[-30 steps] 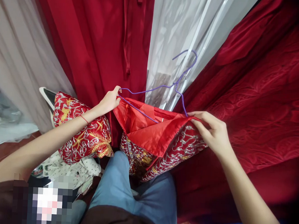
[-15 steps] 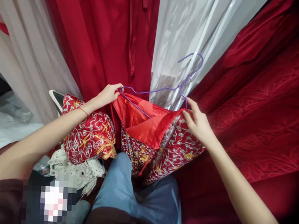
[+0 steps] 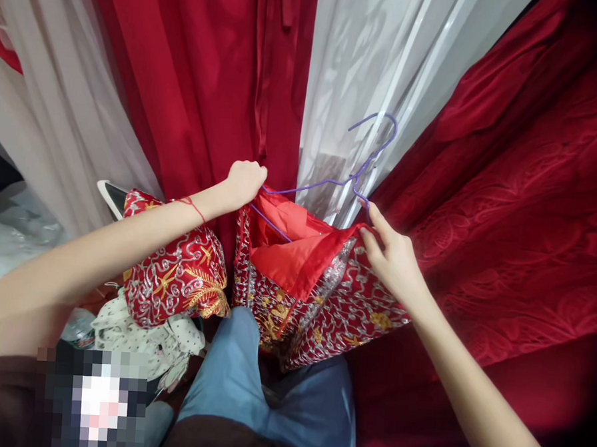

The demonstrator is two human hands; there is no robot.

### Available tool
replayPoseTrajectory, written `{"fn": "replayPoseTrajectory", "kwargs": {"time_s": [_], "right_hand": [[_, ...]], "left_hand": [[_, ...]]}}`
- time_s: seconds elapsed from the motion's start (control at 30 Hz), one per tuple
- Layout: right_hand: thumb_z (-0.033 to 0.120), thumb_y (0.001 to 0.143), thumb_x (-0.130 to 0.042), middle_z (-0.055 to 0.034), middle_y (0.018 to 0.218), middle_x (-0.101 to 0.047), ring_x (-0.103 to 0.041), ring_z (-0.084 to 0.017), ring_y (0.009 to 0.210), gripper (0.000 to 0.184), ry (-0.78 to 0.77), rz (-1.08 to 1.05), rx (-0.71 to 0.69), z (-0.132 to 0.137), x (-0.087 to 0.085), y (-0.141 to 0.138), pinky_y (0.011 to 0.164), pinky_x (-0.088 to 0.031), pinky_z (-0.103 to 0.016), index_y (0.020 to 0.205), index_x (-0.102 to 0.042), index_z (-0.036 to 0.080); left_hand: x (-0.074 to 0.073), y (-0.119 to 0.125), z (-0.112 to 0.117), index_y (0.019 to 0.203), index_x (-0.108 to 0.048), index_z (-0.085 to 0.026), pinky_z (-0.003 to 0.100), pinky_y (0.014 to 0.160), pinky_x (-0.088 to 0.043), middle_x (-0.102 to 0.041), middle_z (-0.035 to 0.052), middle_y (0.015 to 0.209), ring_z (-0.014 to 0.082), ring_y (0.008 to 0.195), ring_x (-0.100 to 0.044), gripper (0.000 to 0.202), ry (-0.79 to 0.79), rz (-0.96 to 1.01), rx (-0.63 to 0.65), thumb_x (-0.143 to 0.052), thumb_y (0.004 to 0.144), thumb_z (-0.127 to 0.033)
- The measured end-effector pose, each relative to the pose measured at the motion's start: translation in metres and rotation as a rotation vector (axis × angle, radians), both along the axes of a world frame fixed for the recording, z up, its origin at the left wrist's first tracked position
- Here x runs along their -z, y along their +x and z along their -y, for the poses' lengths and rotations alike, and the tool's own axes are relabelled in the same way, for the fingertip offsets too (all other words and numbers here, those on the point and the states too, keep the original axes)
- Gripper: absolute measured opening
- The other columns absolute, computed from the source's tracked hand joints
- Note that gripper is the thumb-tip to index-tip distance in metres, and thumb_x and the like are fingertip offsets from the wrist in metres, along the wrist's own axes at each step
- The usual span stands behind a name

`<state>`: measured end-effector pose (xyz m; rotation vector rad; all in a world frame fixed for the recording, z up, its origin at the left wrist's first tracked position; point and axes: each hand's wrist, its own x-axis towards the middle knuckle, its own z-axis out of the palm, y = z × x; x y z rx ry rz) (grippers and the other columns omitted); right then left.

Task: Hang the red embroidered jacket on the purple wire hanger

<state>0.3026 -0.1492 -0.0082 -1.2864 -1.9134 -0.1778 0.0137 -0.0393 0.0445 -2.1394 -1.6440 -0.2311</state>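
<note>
A red garment (image 3: 324,298) with silver and gold embroidery and a plain red lining hangs in front of me on a purple wire hanger (image 3: 362,165). My left hand (image 3: 245,181) is closed on the garment's left top edge, at the hanger's left end. My right hand (image 3: 391,255) pinches the right top edge where the hanger's wire runs into the cloth. The hanger's hook sticks up free above both hands.
A second embroidered red piece (image 3: 175,277) lies at the left over a white dotted cloth (image 3: 147,339). Dark red garments (image 3: 201,78), a white sheer one (image 3: 367,67) and patterned red velvet (image 3: 529,215) hang close around. My jeans-clad legs (image 3: 249,394) are below.
My left hand has moved right and closed into a fist on the garment's left edge. The right hand has shifted up and left along the right edge, and the opening between them has narrowed.
</note>
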Motion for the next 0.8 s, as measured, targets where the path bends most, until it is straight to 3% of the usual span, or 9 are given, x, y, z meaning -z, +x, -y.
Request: {"fn": "replayPoseTrajectory", "kwargs": {"time_s": [0.1,0.23,0.33,0.43,0.53,0.67,0.8], "right_hand": [[0.031,0.094,-0.047,-0.0114,0.095,-0.077,-0.064,-0.013,0.059,0.056,-0.017,-0.026,0.003,0.010,-0.004,-0.009,0.068,-0.057,-0.028,0.145,-0.051,0.007],[0.030,0.094,-0.046,-0.0144,0.104,-0.077,-0.065,-0.015,0.061,0.055,-0.009,-0.047,0.005,0.015,-0.006,-0.011,0.067,-0.056,-0.029,0.145,-0.052,0.007],[0.031,0.095,-0.045,-0.0104,0.094,-0.077,-0.060,-0.015,0.054,0.056,0.006,-0.046,0.016,0.016,-0.005,-0.010,0.063,-0.056,-0.030,0.146,-0.051,0.010],[0.032,0.096,-0.042,-0.0078,0.083,-0.076,-0.059,-0.016,0.052,0.055,0.007,-0.026,0.019,0.018,-0.006,-0.011,0.061,-0.056,-0.030,0.146,-0.051,0.011],[0.030,0.096,-0.040,-0.0076,0.068,-0.071,-0.060,-0.018,0.049,0.056,0.007,0.034,0.070,0.020,-0.006,-0.011,0.058,-0.053,-0.029,0.147,-0.049,0.008],[0.030,0.096,-0.040,-0.0086,0.070,-0.070,-0.062,-0.019,0.051,0.054,0.022,0.085,0.123,0.006,0.001,0.006,0.060,-0.051,-0.029,0.144,-0.051,0.009],[0.036,0.094,-0.045,-0.0124,0.089,-0.074,-0.067,-0.023,0.063,0.048,0.072,0.090,0.152,-0.021,0.019,0.028,0.064,-0.053,-0.033,0.134,-0.054,0.012]], "left_hand": [[-0.009,0.009,0.017,0.113,-0.064,-0.003,0.038,0.081,-0.048,-0.068,0.0187,0.096,0.0320,0.095,-0.066,0.034,-0.021,0.145,-0.032,-0.050,0.082,-0.005],[-0.013,0.027,0.031,0.120,-0.058,-0.003,0.040,0.081,-0.048,-0.065,0.0181,0.099,0.0302,0.092,-0.065,0.039,-0.061,0.369,0.085,-0.052,0.082,-0.004],[-0.005,0.041,0.029,0.113,-0.057,-0.009,0.036,0.076,-0.048,-0.063,0.0094,0.085,0.0226,0.082,-0.062,0.032,-0.097,0.625,0.219,-0.056,0.081,-0.006],[0.008,0.056,0.029,0.110,-0.054,-0.014,0.030,0.064,-0.046,-0.055,0.0014,0.072,0.0143,0.064,-0.056,0.023,-0.204,0.981,0.249,-0.052,0.088,-0.012],[0.014,0.067,0.040,0.116,-0.051,-0.016,0.026,0.060,-0.045,-0.055,0.0003,0.073,0.0108,0.061,-0.054,0.023,-0.265,1.219,0.316,-0.043,0.094,-0.017],[0.001,0.060,0.047,0.122,-0.056,-0.018,0.026,0.070,-0.049,-0.063,0.0033,0.092,0.0141,0.082,-0.063,0.031,-0.127,1.188,0.482,-0.041,0.095,-0.020],[-0.012,0.035,0.020,0.118,-0.066,-0.013,0.027,0.073,-0.049,-0.068,0.0045,0.089,0.0176,0.086,-0.065,0.035,-0.161,1.027,0.471,-0.047,0.090,-0.023]]}}
